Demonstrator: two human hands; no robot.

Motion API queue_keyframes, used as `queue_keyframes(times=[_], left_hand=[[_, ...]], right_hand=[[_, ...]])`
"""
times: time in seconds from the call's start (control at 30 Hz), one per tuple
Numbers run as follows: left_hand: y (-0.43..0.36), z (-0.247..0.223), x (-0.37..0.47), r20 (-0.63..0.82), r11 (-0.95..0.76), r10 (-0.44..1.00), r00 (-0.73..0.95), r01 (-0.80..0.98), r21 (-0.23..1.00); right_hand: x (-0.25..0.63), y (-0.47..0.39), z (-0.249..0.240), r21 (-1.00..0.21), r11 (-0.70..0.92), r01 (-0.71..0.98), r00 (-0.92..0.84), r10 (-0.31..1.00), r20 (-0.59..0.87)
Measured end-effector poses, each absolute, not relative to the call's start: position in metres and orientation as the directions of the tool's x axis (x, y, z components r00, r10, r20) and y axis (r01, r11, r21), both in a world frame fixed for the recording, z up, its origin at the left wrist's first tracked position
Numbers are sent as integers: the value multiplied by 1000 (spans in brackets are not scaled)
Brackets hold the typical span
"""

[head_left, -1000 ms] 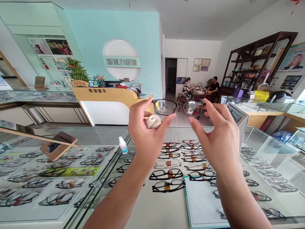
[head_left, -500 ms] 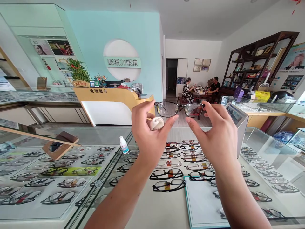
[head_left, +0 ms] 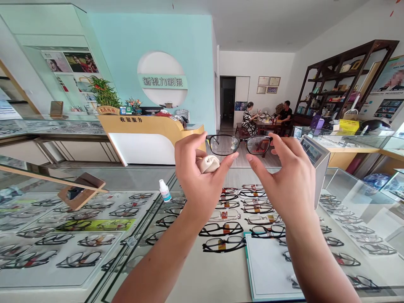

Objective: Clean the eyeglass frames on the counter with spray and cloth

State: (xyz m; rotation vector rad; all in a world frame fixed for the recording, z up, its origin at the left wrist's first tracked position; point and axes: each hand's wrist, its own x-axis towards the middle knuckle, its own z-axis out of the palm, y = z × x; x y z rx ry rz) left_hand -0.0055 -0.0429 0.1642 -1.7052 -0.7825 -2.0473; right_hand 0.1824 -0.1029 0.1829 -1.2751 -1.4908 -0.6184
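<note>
A pair of black-framed eyeglasses point(head_left: 224, 145) is held up level above the glass display case point(head_left: 217, 273), lenses facing me. My left hand point(head_left: 198, 172) grips the left end of the frame, its thumb near the lower rim. A bunched pale cloth point(head_left: 209, 164) is tucked in that same palm. My right hand point(head_left: 288, 172) pinches the right end of the frame between thumb and fingers. Below, several rows of eyeglasses point(head_left: 224, 243) lie in the case. On the glass left of my forearm stands a small white bottle point(head_left: 164, 191).
A wooden stand point(head_left: 82, 191) sits on the left case. A pale tray point(head_left: 271, 269) lies under my right forearm. Beyond are a yellow-and-white counter point(head_left: 142, 147), two people point(head_left: 249, 118) at a table, and dark wooden shelves point(head_left: 344, 80).
The eyeglasses and both hands have shifted very slightly right in view. The grip on the frame looks the same, and the cloth stays in my left palm.
</note>
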Motion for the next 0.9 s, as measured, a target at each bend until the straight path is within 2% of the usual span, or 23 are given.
queue_keyframes(times=[0.9], left_hand=[[-44,164,-4,952,-794,184,-243,534,290]], right_hand=[[179,-111,185,-254,318,914,127,368,921]])
